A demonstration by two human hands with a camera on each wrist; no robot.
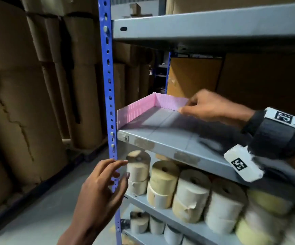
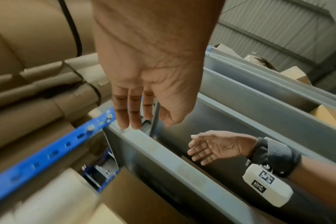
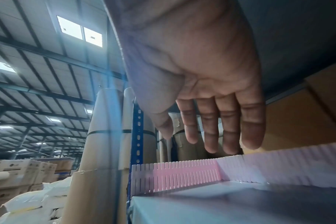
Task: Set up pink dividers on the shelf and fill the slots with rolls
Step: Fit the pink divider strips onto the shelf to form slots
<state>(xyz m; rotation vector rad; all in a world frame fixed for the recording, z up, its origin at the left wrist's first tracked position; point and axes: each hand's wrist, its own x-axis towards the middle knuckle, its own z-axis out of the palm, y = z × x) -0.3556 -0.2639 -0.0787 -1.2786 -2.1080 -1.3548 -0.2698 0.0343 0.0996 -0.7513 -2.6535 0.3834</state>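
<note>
Pink dividers (image 1: 143,110): two slotted strips stand upright on the grey shelf (image 1: 162,133), one along its left edge, one along the back, meeting at the rear left corner. The right wrist view shows the same corner (image 3: 217,171).

Right hand (image 1: 212,107): over the shelf, at the right end of the back strip. In the wrist views its fingers (image 3: 228,124) are straight and loosely spread, holding nothing; whether the fingertips touch the strip cannot be told.

Left hand (image 1: 100,188): below shelf level, in front of the blue upright (image 1: 107,85), fingers extended and relaxed, gripping nothing.

Rolls (image 1: 191,195): stacked in rows on the shelves beneath. Large brown paper reels (image 1: 28,103) stand to the left of the rack.
</note>
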